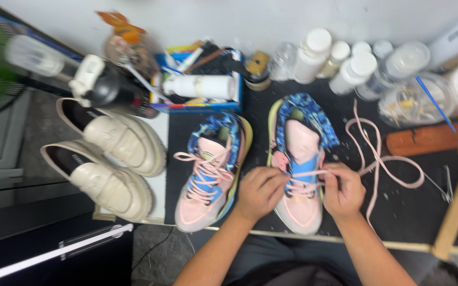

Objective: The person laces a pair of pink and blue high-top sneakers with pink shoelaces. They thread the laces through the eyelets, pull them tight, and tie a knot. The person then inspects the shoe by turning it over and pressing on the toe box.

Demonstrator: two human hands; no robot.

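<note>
— Where are the two hands?

— Both forearms come up from six o'clock and meet over the right sneaker [299, 175], a pink and blue one with a patterned collar, standing on the dark table [398, 212] just right of centre, toe pointing to six o'clock. The left hand [260, 191] is curled knuckles-up at the sneaker's nine o'clock side, its fingertips pinched on the pink lace [314, 172] where it crosses the eyelets. The right hand [344, 189] sits at the three o'clock side, likewise curled, thumb and forefinger nipping the same lace.

— So neither palm is loose?

— No, both grip the lace, wrists bent slightly inward toward each other. The lace's free length loops away toward two o'clock and curls back across the table.

— What lies around them?

— The matching left sneaker [210, 175] stands just beside, at nine o'clock of the hands, already laced. Farther toward nine o'clock a pair of cream loafers [112, 159] rests on a pale board. At twelve o'clock there is a blue box of tools [200, 85], and toward one o'clock a row of white-capped bottles [345, 66]. A brown brush [425, 139] lies at three o'clock, near the lace's loop.
</note>
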